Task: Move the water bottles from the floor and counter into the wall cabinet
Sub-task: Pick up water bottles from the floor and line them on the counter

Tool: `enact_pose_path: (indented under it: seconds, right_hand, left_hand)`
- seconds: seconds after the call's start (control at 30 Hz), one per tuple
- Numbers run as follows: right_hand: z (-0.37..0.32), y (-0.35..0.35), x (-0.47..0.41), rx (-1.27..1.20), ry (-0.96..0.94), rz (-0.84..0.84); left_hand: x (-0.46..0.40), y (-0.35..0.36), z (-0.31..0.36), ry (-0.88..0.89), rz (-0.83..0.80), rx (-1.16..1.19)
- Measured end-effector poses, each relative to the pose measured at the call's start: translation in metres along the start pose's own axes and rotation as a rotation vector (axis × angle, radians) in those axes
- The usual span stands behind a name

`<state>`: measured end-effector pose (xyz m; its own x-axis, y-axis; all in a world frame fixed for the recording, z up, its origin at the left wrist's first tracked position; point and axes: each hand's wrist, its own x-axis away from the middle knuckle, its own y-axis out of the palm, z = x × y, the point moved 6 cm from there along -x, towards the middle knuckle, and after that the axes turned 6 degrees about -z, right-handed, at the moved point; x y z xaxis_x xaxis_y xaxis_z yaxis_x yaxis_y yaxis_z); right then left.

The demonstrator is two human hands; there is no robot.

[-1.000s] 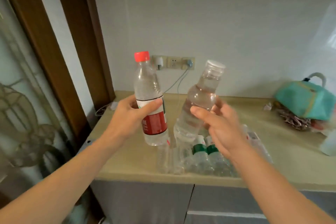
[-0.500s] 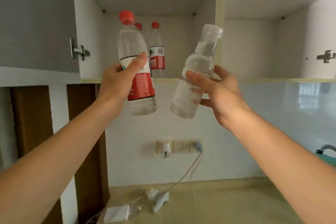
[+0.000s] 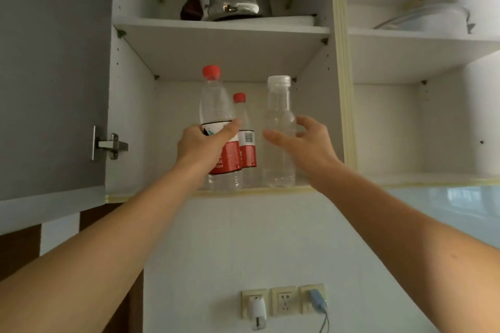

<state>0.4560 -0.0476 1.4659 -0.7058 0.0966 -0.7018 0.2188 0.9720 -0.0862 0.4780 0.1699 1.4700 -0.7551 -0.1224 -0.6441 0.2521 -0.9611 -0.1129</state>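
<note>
Left hand (image 3: 201, 146) grips the red-capped bottle (image 3: 217, 127) upright on the cabinet shelf (image 3: 243, 191), right hand (image 3: 305, 143) fingers spread, loosely steadying the clear bottle (image 3: 280, 127).

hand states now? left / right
Left hand: grips the red-label bottle on the lower shelf.
Right hand: fingers loosely round the clear bottle; firm grip cannot be told.
</note>
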Motion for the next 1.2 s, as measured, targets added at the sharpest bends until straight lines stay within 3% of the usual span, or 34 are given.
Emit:
enact_pose_path:
  seconds: [0.2, 0.57, 0.87, 1.2]
  right_hand:
    - [0.039, -0.016, -0.035, 0.181, 0.062, 0.018]
    - [0.089, -0.028, -0.066, 0.283, 0.096, -0.021]
    - [0.096, -0.019, -0.066, 0.570, 0.124, 0.025]
    - [0.076, -0.020, -0.033, 0.609, -0.053, 0.120]
  left_hand:
    - [-0.029, 0.042, -0.014, 0.063, 0.057, -0.146]
    - [-0.071, 0.098, -0.053, -0.104, -0.155, -0.047]
    - [-0.082, 0.109, -0.061, -0.152, -0.219, -0.021]
    - [-0.053, 0.096, -0.051, -0.028, -0.179, -0.316]
